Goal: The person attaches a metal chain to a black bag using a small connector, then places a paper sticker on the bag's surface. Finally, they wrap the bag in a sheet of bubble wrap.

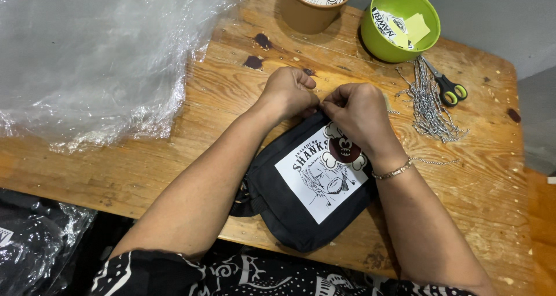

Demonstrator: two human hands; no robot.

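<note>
Fingertips of both my hands are pinched together at the top edge of a small black pouch bag (pixel 289 206), right where its upper corner meets the table. My left hand (pixel 288 92) is curled shut, knuckles up, thumb and forefinger nipped onto the edge of the fabric. My right hand (pixel 360 114) is closed the same way, touching the left at the fingertips, and it covers the top of the bag so I cannot tell what small part is gripped between them. On my right wrist sits a thin chain bracelet (pixel 394 171).

The bag lies flat on the wooden table (pixel 174 157), tilted, close to the near edge and between my forearms. Its front carries a white square print (pixel 320 182) with a line-drawn face and a dark red round patch at its upper corner.

Just beside my right hand, farther out, lies a heap of silver ball chains (pixel 427 102), with green-handled scissors (pixel 446 86) touching the heap. Beyond them stands a green bowl (pixel 376 41) holding stickers and yellow paper, and near it a brown cup (pixel 307 15). Crumpled clear plastic wrap (pixel 87 59) covers the table's far left part.
</note>
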